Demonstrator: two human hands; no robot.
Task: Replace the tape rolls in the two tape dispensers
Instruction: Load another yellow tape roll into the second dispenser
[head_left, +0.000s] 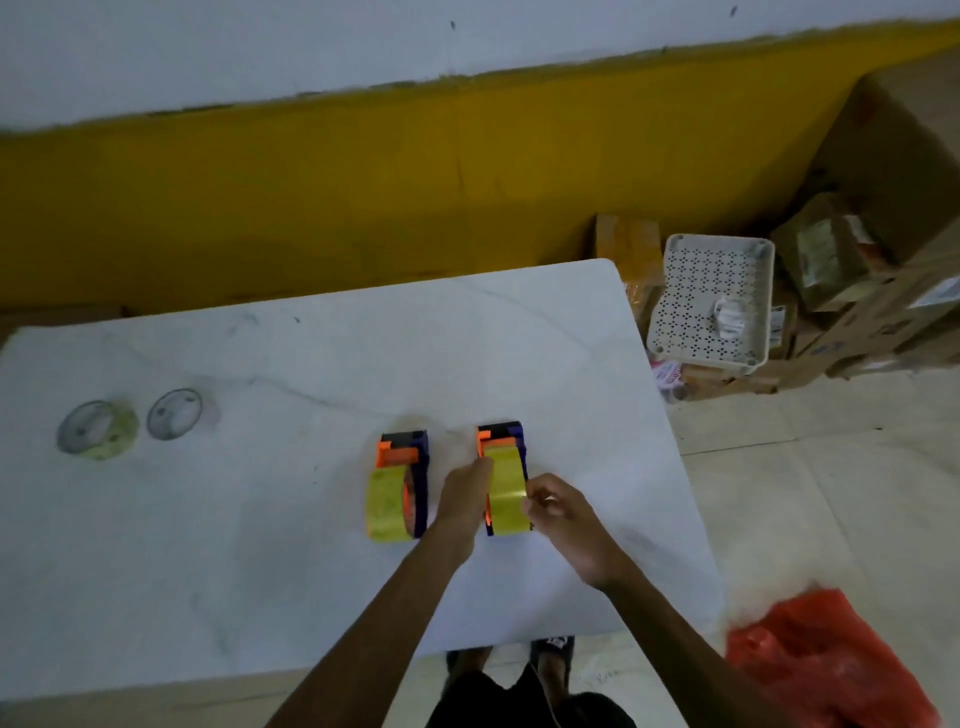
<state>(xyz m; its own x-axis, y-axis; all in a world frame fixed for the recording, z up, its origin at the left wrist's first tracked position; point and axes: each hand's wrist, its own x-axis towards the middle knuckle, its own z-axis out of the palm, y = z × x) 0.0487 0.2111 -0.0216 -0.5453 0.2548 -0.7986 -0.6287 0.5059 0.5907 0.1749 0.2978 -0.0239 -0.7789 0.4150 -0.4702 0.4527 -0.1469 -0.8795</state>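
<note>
Two orange and dark blue tape dispensers lie side by side on the white table (260, 519). The left dispenser (402, 452) carries a yellowish tape roll (387, 506) and nothing touches it. The right dispenser (501, 441) also carries a yellowish tape roll (506, 499). My left hand (465, 501) presses against the left side of that right roll. My right hand (558, 512) pinches the roll's right edge with its fingertips. Two other rolls lie flat at the table's far left: a yellowish one (98, 428) and a nearly clear one (175, 414).
A white perforated basket (711, 301) sits on cardboard boxes (857, 270) right of the table. An orange plastic bag (826, 660) lies on the floor at the lower right. A yellow and white wall stands behind the table. My feet show under the near edge.
</note>
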